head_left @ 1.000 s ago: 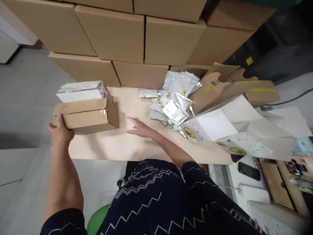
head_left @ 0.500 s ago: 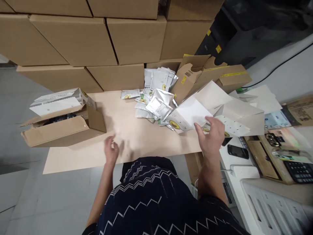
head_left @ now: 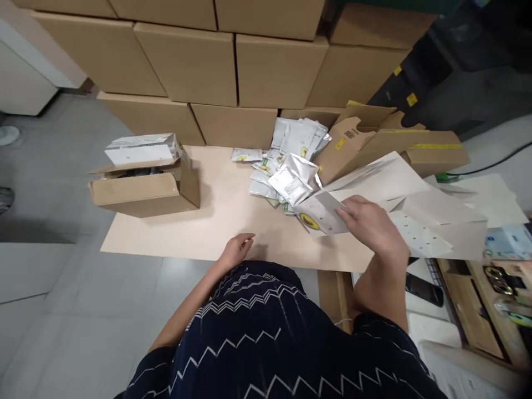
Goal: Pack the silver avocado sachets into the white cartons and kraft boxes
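My right hand [head_left: 372, 224] is closed on the edge of a white carton [head_left: 322, 216] with a printed avocado, its thumb and fingers pinching the board. The carton looks folded or partly flattened, and its far side lies against other white cartons [head_left: 443, 208]. Just left of it lies a heap of silvery-white sachets [head_left: 293, 180], some showing avocado pictures. Over the front edge of the table [head_left: 224, 205], close to my body, my left hand [head_left: 238, 249] holds nothing, its fingers loosely stretched to the right.
An open brown cardboard box [head_left: 139, 191] stands at the table's left end, a white carton [head_left: 141, 148] behind it. Stacked brown boxes [head_left: 187, 66] form a wall at the back. An opened brown box [head_left: 353, 141] leans behind the sachets. A phone [head_left: 424, 289] lies at right.
My right hand has gone from spread over the white cartons to gripping one carton's edge. My left hand has moved right, nearer my body. The whole view has shifted.
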Available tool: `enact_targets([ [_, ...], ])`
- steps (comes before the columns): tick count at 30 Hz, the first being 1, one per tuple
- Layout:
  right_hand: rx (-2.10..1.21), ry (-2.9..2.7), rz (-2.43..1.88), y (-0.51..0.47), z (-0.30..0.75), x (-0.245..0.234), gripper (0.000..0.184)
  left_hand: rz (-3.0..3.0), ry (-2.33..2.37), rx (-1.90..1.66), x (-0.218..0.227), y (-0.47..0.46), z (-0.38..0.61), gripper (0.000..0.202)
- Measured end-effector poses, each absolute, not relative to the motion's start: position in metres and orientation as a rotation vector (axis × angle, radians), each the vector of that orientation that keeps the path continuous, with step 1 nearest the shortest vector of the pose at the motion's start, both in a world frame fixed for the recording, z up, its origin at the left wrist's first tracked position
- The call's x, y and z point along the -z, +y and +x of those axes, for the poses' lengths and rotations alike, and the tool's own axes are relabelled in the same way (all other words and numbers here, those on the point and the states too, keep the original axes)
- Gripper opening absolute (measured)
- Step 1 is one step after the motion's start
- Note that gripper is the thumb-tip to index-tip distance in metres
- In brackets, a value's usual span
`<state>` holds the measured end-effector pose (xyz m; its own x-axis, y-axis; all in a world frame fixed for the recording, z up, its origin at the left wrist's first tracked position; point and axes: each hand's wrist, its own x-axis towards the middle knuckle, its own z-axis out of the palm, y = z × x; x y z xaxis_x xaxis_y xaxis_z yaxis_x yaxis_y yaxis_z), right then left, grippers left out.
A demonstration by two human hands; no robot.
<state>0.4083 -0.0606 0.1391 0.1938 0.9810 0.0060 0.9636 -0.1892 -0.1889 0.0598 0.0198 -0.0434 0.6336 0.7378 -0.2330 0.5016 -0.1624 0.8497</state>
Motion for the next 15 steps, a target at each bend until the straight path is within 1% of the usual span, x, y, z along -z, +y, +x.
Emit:
enact_targets([
  [1,-0.049,-1.916,-2.291,-0.067,0.397,-0.153,0.045,1.692,0.989,-0.251,0.041,0.014,0.059,0.045],
  [3,0.163,-1.93,-2.237,-0.083,0.377,-0.182,0.039,1.463,0.925,-0.218,0.034,0.003,0.059,0.063],
  [5,0.236,-1.97,-2.116,-0.097,0.364,-0.204,0.038,1.32,0.83,-0.248,0.022,-0.008,0.06,0.081],
  [8,0.08,-2.115,-1.898,-0.102,0.348,-0.22,0.052,1.232,0.749,-0.374,0.003,-0.021,0.056,0.103],
  [10,-0.038,-2.222,-1.741,-0.091,0.336,-0.218,0.055,1.212,0.788,-0.463,-0.002,-0.028,0.051,0.115],
  [12,-0.072,-2.308,-1.554,-0.07,0.317,-0.205,0.051,1.191,0.87,-0.547,0.002,-0.031,0.045,0.117],
  [15,-0.074,-2.44,-1.301,-0.033,0.281,-0.169,0.043,1.098,1.051,-0.705,0.026,-0.027,0.036,0.106],
])
